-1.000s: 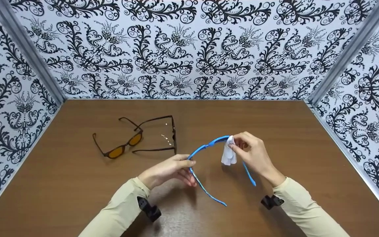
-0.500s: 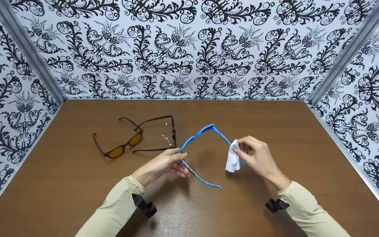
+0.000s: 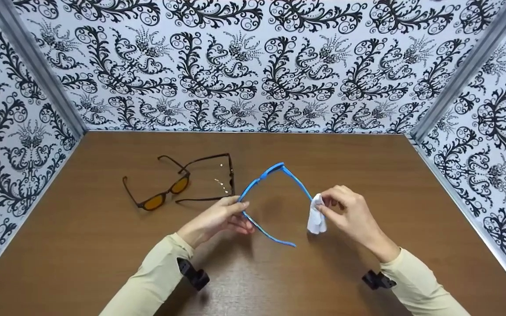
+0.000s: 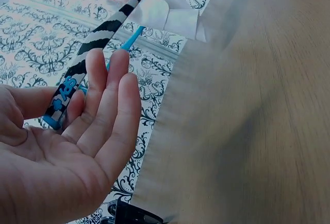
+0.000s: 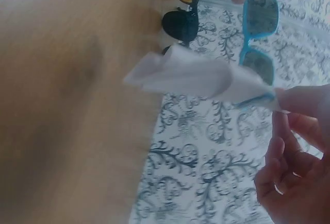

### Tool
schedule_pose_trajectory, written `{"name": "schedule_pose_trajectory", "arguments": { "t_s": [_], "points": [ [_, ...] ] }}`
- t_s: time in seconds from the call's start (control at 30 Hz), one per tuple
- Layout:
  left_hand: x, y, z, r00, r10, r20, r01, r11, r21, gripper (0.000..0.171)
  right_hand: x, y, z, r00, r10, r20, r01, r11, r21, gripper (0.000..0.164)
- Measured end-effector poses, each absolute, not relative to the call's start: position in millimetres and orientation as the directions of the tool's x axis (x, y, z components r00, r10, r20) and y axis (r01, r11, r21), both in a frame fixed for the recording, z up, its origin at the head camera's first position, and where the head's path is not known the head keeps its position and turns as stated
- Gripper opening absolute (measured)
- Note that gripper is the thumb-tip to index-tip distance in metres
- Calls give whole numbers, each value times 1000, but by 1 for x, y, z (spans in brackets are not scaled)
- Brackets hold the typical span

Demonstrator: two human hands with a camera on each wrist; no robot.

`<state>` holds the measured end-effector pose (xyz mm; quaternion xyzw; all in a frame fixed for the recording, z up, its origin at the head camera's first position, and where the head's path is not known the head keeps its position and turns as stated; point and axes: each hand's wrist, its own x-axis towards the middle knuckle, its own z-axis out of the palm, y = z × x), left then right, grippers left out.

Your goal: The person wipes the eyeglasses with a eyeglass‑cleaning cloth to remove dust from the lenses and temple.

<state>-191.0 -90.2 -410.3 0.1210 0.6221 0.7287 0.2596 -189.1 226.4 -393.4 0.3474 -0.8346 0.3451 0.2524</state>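
Blue-framed sunglasses (image 3: 275,168) are held up above the table with both temples unfolded. My left hand (image 3: 218,221) pinches them between thumb and fingers at the left hinge corner. In the left wrist view, that temple (image 4: 98,38) shows a black-and-white striped pattern with blue lettering. A white cloth (image 3: 316,219) hangs from the fingers of my right hand (image 3: 352,215), which pinches it around the far part of the right temple (image 3: 299,182). The cloth hides the tip of that temple. Dark lenses (image 5: 261,15) show in the right wrist view.
Glasses with orange lenses (image 3: 154,202) and a brown frame lie unfolded on the table (image 3: 103,263) at the left. Black-framed glasses (image 3: 232,171) stand beside them, their temples overlapping. Patterned walls (image 3: 253,66) enclose the back and sides.
The right hand and cloth have slid from the right lens area down along the right temple, toward its tip. The left hand has shifted slightly left and away with the sunglasses, turning them.
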Motion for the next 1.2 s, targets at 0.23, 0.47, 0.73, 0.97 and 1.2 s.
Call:
{"name": "schedule_pose_trajectory", "arguments": {
  "t_s": [0.23, 0.47, 0.73, 0.97, 1.2],
  "points": [
    [-190, -89, -410, -880, 461, -119, -208, -146, 967, 14, -181, 215, -386, -574, -471, 670, -806, 468, -361, 25],
    [-188, -87, -411, -884, 452, -117, -211, -165, 963, 13, -174, 197, -390, -536, -537, 652, -844, 333, -420, 24],
    [-187, -85, -410, -894, 434, -110, -201, -168, 965, 13, -165, 180, -387, -571, -565, 596, -799, 216, -561, 23],
    [-183, -81, -410, -877, 471, -96, -193, -161, 968, 15, -167, 167, -389, -558, -606, 567, -795, 194, -574, 19],
    [-179, -77, -412, -846, 524, -97, -204, -150, 967, 18, -167, 155, -388, -562, -667, 489, -737, 136, -662, 20]
  ]
}}
